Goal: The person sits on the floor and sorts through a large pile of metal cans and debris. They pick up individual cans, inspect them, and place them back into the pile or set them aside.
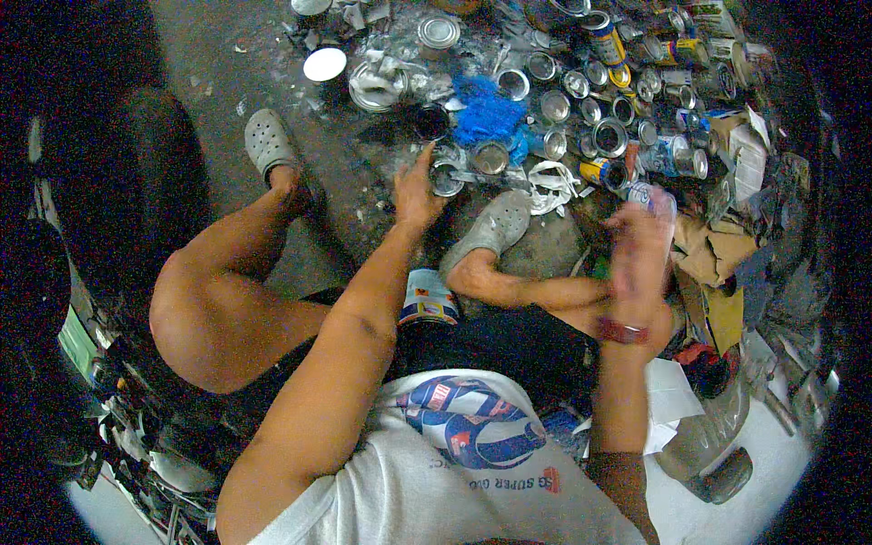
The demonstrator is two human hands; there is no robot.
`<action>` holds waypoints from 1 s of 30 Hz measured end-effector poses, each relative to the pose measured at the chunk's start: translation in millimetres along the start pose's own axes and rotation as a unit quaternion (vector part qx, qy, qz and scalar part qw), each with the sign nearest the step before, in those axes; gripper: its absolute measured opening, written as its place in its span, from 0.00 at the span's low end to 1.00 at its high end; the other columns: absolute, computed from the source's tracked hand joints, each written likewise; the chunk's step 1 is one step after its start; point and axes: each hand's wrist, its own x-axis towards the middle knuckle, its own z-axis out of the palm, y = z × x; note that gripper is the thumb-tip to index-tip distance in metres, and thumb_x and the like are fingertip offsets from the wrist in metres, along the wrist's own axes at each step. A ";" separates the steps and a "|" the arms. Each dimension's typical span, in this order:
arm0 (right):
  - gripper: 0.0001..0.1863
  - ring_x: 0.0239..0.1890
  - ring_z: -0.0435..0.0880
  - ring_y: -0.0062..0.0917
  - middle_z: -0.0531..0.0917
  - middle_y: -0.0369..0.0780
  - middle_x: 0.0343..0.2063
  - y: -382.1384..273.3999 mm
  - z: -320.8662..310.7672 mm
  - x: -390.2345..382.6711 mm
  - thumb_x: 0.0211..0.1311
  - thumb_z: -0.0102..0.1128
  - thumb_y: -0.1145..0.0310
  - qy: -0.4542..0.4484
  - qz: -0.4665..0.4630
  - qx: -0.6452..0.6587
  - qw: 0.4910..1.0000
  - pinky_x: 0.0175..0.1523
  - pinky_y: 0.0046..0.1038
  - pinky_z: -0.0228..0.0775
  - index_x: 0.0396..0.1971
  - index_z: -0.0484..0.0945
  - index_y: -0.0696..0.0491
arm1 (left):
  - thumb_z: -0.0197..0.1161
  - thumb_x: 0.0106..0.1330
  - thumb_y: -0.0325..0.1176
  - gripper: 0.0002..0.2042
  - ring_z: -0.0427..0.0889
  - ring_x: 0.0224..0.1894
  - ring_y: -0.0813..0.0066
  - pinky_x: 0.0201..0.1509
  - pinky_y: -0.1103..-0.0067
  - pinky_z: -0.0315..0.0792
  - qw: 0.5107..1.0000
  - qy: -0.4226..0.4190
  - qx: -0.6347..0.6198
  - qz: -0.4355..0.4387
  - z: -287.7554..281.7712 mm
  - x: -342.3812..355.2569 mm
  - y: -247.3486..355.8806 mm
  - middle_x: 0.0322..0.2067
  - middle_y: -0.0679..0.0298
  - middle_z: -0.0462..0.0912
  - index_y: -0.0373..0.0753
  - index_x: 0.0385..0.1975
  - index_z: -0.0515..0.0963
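Leftward, the left hand [418,198] is at a metal can [446,180] near crumpled blue material [486,113]; its grip cannot be told. Well apart, rightward, the right hand [638,259] clasps a clear container [669,211].

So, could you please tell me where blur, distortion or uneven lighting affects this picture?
Head view: the right hand is motion-blurred, while the left hand is clearer; head view: fisheye distortion grows toward the rim, whose sides fade to grainy black; head view: lighting is uneven, with the white disc nearly washed out.
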 end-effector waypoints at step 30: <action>0.14 0.45 0.88 0.47 0.89 0.49 0.43 110.1 185.8 -32.5 0.71 0.60 0.62 -0.151 -0.230 -0.368 0.888 0.53 0.45 0.79 0.47 0.88 0.52 | 0.72 0.61 0.37 0.28 0.78 0.59 0.48 0.63 0.57 0.73 0.965 0.210 0.141 0.065 -148.4 73.3 4.4 0.58 0.51 0.80 0.43 0.63 0.78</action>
